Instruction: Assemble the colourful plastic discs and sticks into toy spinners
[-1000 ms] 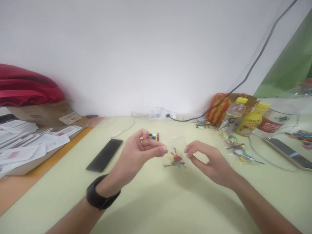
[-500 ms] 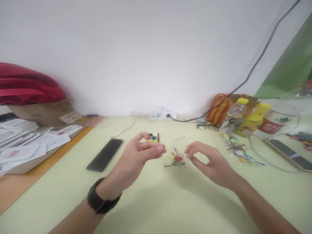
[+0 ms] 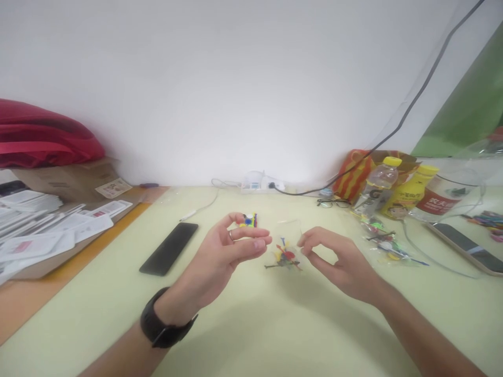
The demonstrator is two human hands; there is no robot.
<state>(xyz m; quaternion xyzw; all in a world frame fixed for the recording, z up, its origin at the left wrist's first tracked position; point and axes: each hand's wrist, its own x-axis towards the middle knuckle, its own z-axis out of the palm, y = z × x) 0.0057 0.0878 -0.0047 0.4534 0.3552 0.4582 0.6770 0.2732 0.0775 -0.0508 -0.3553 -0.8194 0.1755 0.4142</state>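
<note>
My left hand (image 3: 236, 248), with a black watch (image 3: 163, 322) on its wrist, is raised over the table. Its thumb and fingers stretch to the right with a gap between them, and I see nothing held in them. Behind its fingers a small multicoloured cluster of round pieces (image 3: 249, 221) is partly hidden. My right hand (image 3: 334, 256) is closed, thumb and forefinger pinching the edge of a clear plastic bag (image 3: 290, 230). Red, yellow, blue and dark small plastic pieces (image 3: 288, 255) show in the bag.
A black phone (image 3: 168, 248) lies on the left. Another clear bag of coloured pieces (image 3: 391, 246), glasses (image 3: 333, 202), bottles (image 3: 379, 183) and a second phone (image 3: 469, 248) are on the right. A power strip (image 3: 257, 183) sits by the wall. Papers (image 3: 51, 225) cover the far left.
My left hand has shifted slightly right, its fingertips spreading a little and covering more of the coloured cluster. My right hand and the bag stay almost where they were.
</note>
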